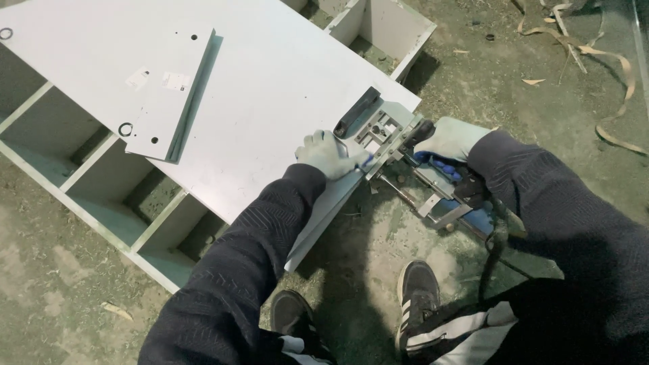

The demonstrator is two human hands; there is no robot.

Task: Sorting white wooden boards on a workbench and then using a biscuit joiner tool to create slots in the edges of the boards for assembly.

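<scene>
A large white board [270,88] lies flat across a white shelf frame. My left hand [328,154], in a pale work glove, presses down on the board's near edge beside a metal jig [378,128] with a black handle clamped at the corner. My right hand [446,140], also gloved, grips the blue-and-black power tool [449,186] that sits against the board's edge at the jig. Both arms wear dark sleeves.
A smaller white panel [172,88] with drilled holes lies on the board at the left. The open shelf frame [101,203] extends below left, and a white box [389,30] stands behind. Wood strips [608,74] litter the dusty floor. My shoes [419,287] stand near the board.
</scene>
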